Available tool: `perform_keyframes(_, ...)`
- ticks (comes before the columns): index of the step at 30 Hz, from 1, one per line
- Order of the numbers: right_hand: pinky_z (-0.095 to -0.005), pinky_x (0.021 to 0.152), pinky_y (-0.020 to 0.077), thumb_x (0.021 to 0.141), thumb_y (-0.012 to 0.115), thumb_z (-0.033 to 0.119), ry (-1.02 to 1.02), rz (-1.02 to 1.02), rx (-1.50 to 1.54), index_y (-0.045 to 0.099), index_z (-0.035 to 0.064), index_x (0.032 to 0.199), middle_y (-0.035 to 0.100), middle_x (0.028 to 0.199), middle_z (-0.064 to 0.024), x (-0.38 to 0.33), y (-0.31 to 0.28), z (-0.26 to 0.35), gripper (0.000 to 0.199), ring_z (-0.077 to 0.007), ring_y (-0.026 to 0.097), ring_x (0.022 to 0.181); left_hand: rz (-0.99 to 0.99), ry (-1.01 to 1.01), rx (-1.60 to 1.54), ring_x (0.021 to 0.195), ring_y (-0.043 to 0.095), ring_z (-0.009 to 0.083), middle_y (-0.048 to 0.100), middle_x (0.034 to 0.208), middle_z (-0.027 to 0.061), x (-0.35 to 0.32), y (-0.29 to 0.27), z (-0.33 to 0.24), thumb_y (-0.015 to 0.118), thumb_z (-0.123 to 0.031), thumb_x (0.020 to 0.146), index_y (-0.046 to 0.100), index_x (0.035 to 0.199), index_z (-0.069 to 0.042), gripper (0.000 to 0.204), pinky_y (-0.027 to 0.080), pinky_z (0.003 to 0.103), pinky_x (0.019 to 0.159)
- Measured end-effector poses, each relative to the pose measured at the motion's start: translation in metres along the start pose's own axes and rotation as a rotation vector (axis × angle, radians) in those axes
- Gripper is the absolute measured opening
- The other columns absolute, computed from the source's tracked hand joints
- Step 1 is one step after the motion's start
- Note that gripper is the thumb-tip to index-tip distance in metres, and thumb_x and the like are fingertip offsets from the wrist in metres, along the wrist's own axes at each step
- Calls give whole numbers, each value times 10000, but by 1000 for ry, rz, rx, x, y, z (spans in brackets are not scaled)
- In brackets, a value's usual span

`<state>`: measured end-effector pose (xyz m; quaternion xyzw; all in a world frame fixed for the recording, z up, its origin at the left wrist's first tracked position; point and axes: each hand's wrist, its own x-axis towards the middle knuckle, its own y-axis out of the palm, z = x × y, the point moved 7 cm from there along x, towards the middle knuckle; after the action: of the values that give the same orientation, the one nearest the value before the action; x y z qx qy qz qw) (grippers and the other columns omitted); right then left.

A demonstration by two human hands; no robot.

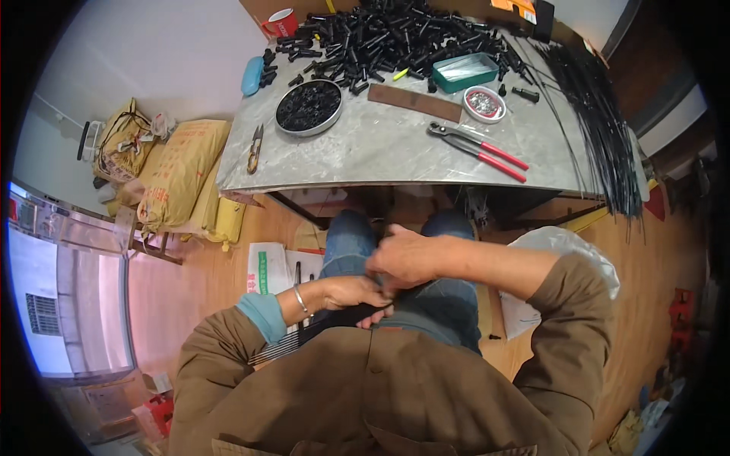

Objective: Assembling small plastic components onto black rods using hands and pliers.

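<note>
Above my lap, my left hand [351,292] is closed around a bundle of thin black rods [277,348], which fan out to the left beneath my forearm. My right hand [407,257] is just in front of it, fingers curled and partly blurred. What the right fingers pinch is too small and hidden to make out. On the table in front lie red-handled pliers [487,152], nearest to my right hand, and small scissors [255,150] farther left. A big heap of black plastic pieces [395,42] covers the table's back.
The grey table [357,163] also holds a round bowl of small black parts [308,108], a brown flat bar [414,102], a green tray [465,72] and a small white dish [484,104]. Long black rods [601,121] overhang its right edge. Yellow sacks [182,171] stand left.
</note>
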<state>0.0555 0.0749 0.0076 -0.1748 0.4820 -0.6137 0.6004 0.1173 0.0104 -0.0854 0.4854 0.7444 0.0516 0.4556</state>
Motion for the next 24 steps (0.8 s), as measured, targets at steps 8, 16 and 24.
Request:
perform_keyframes(8, -340, 879, 494, 861, 700, 227, -19, -72, 877, 645, 9, 1047, 682, 969, -117, -46, -2, 39, 291, -212, 648, 906, 30, 353, -107, 574, 572, 139, 567, 707, 31, -14, -33, -134, 569, -262, 956, 580, 954, -33, 229, 495, 288, 546)
perform_keyframes(16, -349, 892, 486, 894, 644, 410, 302, -694, 1084, 500, -1, 1296, 618, 1149, -142, -21, 84, -87, 592, -248, 596, 1062, -311, 1015, 142, 698, 593, 104, 606, 777, 13, -14, -20, -218, 534, -313, 979, 593, 1016, -37, 285, 499, 246, 671)
perform_keyframes(24, -359, 903, 435, 948, 574, 321, 202, -79, 870, 540, 2, 1141, 593, 1042, -116, 43, 207, -60, 374, -207, 522, 998, -546, 969, -297, 799, 612, 133, 607, 846, 38, 9, -44, -64, 488, -283, 1003, 556, 1038, -18, 276, 524, 280, 759)
